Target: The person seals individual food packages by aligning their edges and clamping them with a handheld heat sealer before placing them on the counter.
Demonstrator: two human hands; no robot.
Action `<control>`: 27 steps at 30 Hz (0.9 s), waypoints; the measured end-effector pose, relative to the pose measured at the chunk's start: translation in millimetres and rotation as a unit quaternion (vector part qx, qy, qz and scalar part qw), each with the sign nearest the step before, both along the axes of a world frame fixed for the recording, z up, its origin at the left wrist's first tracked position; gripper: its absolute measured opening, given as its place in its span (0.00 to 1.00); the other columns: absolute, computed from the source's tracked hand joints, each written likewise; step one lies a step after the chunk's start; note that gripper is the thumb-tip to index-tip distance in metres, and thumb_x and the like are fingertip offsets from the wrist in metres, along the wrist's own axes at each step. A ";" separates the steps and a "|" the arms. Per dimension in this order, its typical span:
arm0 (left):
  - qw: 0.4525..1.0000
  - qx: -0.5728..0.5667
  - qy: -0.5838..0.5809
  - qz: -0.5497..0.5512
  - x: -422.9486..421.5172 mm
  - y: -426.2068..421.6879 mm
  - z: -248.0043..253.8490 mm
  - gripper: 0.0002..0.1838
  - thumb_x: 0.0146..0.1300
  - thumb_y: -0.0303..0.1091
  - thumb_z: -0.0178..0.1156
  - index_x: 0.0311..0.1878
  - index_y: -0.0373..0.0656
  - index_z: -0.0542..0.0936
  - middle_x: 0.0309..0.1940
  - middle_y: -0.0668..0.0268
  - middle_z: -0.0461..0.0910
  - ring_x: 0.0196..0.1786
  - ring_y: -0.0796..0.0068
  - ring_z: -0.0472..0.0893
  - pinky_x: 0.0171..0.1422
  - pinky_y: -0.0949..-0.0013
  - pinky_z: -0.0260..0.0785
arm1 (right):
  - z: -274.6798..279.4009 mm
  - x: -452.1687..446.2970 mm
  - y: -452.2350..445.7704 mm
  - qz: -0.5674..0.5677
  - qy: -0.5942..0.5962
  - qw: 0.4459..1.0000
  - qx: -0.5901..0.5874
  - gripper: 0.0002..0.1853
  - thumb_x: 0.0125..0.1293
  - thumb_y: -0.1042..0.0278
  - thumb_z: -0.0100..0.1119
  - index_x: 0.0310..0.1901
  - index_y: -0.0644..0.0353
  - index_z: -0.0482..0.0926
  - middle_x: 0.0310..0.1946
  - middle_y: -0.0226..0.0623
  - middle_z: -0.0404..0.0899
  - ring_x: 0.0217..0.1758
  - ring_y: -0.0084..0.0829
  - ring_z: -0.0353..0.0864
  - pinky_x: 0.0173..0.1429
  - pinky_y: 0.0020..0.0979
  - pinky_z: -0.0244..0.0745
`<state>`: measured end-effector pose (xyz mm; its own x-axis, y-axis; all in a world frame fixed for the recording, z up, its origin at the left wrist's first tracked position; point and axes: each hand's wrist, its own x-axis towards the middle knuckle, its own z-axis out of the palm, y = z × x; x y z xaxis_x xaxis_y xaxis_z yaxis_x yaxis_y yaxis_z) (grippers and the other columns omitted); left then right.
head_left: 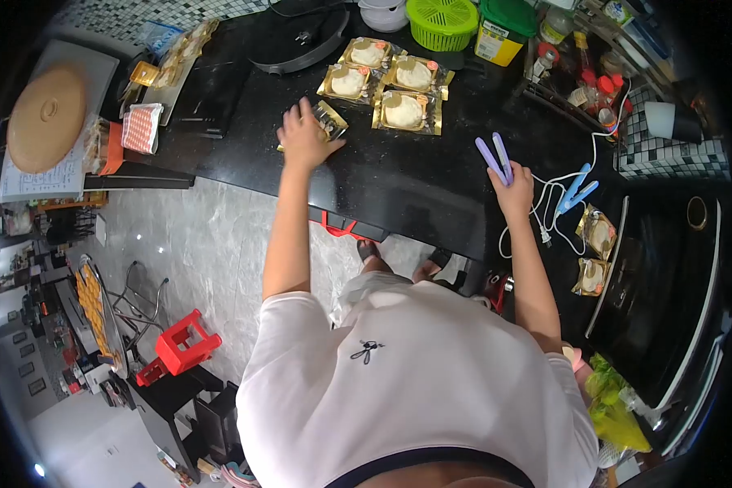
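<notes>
My left hand [305, 142] has its fingers spread and rests over a gold-and-black packet [332, 122] on the black counter, partly hiding it. My right hand [514, 193] is closed around a purple flat iron [494, 159], whose two arms stand slightly apart and point away from me. Nothing sits between those arms. Beyond my hands lie several gold packets [403, 111], each showing a round, pale pastry. A blue flat iron [576, 191] with a white cord lies to the right of my right hand. Two more gold pastry packets [594, 276] are near the counter's right side.
White cords [549, 191] loop beside my right hand. At the back stand a black electric pan [301, 53], a green basket [441, 24] and a yellow-green tub [500, 37]. A bottle rack [577, 81] fills the back right corner. Behind me on the left is a red stool [187, 342].
</notes>
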<state>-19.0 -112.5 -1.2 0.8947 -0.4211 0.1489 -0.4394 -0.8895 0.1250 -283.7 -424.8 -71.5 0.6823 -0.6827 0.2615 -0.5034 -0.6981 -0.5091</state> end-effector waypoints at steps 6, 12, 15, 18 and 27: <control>0.995 0.018 0.094 -0.034 17.7 44.0 -27.9 0.62 0.35 0.54 0.76 0.71 0.41 0.51 0.55 0.51 0.69 0.56 0.51 0.71 0.58 0.52 0.67 | 7.9 14.1 4.8 -0.104 0.036 0.981 -0.163 0.29 0.52 0.49 0.67 0.50 0.62 0.77 0.41 0.45 0.75 0.45 0.47 0.73 0.47 0.44 0.68; 0.990 -0.068 0.122 -0.018 -66.4 35.3 -23.3 0.62 0.36 0.64 0.71 0.68 0.33 0.55 0.49 0.51 0.71 0.51 0.51 0.73 0.51 0.53 0.70 | 27.2 58.3 123.3 0.038 -0.090 0.975 0.199 0.13 0.56 0.60 0.66 0.36 0.61 0.81 0.30 0.37 0.79 0.29 0.28 0.79 0.35 0.28 0.73; 0.954 -0.171 0.247 -0.001 -74.9 37.2 -28.0 0.49 0.48 0.62 0.66 0.61 0.30 0.64 0.43 0.49 0.77 0.48 0.53 0.78 0.49 0.60 0.71 | -16.1 89.4 181.8 0.068 -0.112 0.887 0.443 0.16 0.59 0.58 0.66 0.38 0.64 0.80 0.29 0.33 0.81 0.30 0.19 0.77 0.37 0.22 0.73; 0.892 -0.300 0.338 0.019 -70.4 35.2 -43.3 0.30 0.58 0.52 0.62 0.48 0.30 0.74 0.29 0.56 0.81 0.35 0.64 0.81 0.43 0.65 0.72 | -29.1 103.4 188.5 0.055 -0.102 0.881 0.458 0.11 0.62 0.66 0.64 0.39 0.66 0.79 0.32 0.32 0.81 0.32 0.18 0.78 0.38 0.20 0.72; 0.809 -0.429 0.389 0.100 -69.6 20.8 -87.5 0.12 0.63 0.35 0.60 0.34 0.33 0.78 0.24 0.65 0.80 0.25 0.82 0.79 0.27 0.79 0.69 | 2.8 107.7 155.3 0.067 -0.011 0.777 0.626 0.09 0.61 0.68 0.62 0.39 0.64 0.81 0.32 0.33 0.82 0.32 0.21 0.80 0.36 0.21 0.73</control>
